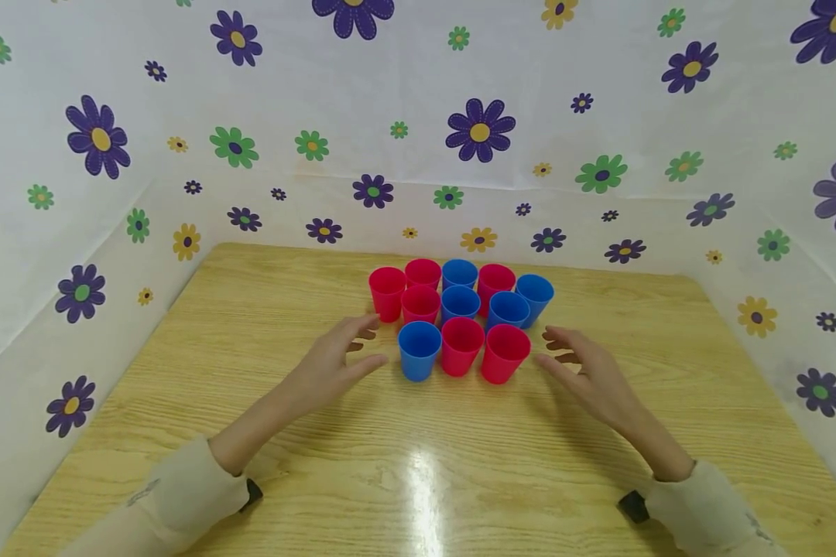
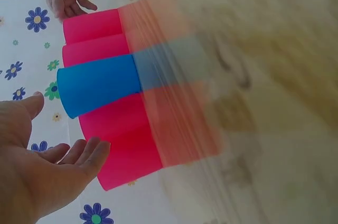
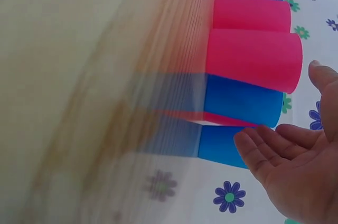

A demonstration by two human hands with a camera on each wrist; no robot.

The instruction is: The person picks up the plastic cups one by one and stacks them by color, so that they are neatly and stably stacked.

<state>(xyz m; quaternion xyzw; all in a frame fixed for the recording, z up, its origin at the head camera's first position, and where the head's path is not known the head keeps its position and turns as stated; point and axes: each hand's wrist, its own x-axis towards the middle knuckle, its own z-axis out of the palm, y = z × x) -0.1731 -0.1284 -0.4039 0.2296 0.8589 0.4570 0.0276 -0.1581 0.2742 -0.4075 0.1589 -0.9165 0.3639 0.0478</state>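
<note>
Clearly, the white flower-printed cloth backdrop rises behind the pale wood-grained table, whose glossy top may give light cups little grip, so a sideways nudge could send one sliding. On it, around the middle and towards the back, stands a tight cluster of eleven tapered, plastic-looking cups, six red and five blue, all upright with their mouths upward; packed so close, one bumped cup would likely shunt or tip its neighbours. The left hand hangs beside the cluster's left side, fingers loosely spread and thumb held well apart, gripping nothing; the right hand mirrors it on the other side, likewise spread and unloaded. Should both press inward unevenly, the front row would probably skew or buckle, and the left fingertips, near the leftmost red cup, might catch it by accident. In that front row, the left-end blue cup, the middle red cup and the right-end red cup show only bare inner wall, with no contents visible, though their bottoms are hard to make out. Into the cups behind, the view is too shallow to tell what, if anything, lies inside.
</note>
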